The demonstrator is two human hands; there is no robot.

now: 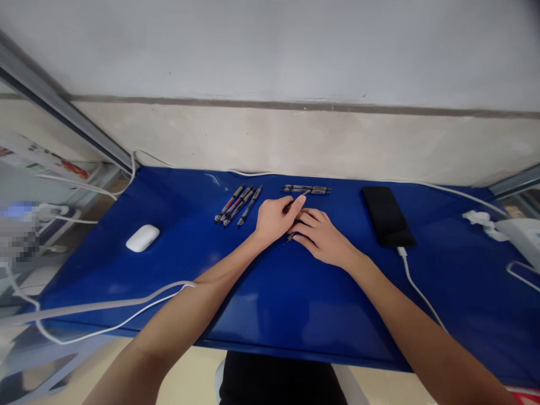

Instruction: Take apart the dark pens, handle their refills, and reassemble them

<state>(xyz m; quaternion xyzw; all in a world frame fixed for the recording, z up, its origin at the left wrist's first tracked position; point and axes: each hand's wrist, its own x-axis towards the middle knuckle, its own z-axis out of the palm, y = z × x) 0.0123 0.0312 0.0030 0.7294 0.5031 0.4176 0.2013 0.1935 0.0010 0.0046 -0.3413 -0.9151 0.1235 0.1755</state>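
My left hand [276, 218] is closed near the middle of the blue table, with a grey pen [305, 193] poking out by its thumb. Touching it from the right, my right hand [323, 239] curls its fingers over the lower part, where a dark pen end shows beneath them. Most of what lies between the two hands is hidden, so I cannot tell whether both ends belong to one pen. Left of my hands, several pens [238, 205] lie side by side at a slant. Just beyond my fingers, a few more pens [318, 189] rest crosswise.
A black phone [387, 216] with a white cable [415, 289] lies to the right. On the left is a white earbud case [143, 238]. Another white cable [126, 320] crosses by my left forearm. The wall [270, 138] borders the blue table [270, 304] at the back.
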